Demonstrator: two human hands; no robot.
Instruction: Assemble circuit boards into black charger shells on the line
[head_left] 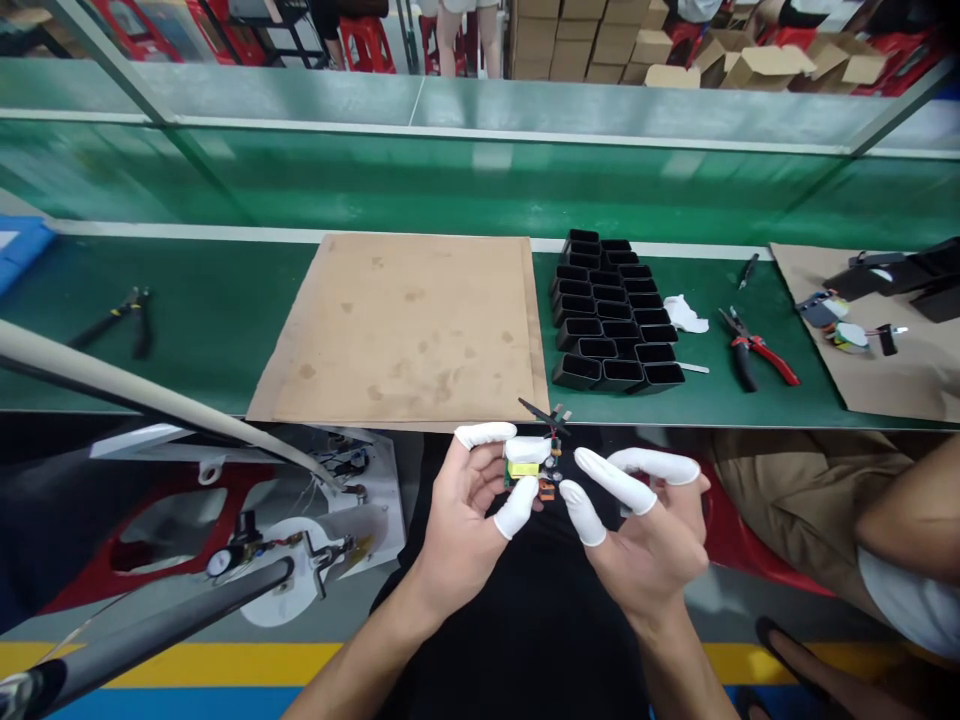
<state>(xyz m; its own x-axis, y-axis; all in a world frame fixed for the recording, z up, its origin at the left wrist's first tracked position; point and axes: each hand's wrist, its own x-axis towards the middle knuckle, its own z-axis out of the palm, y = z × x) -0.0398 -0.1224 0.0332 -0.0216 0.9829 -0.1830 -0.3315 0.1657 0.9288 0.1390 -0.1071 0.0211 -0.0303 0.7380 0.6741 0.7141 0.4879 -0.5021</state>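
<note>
My left hand (480,500), with white finger cots on its thumb and fingertips, pinches a small circuit board (549,470) above my lap. Yellow-wrapped and orange parts show on the board, and a black plug piece (541,412) stands up from its far end. Just right of the board, my right hand (637,525) has its thumb and fingers apart, also in white finger cots. Nothing shows between them, and a small gap seems to separate them from the board. My left fingers hide part of the board.
Black rectangular cases (606,310) stand in rows beside a cardboard sheet (412,330). Red-handled pliers (756,350), a white scrap (685,314) and another cardboard sheet (862,370) with parts lie rightward. Cutters (120,320) lie left. A pole (165,395) crosses the left side; a seated person (795,500) is at right.
</note>
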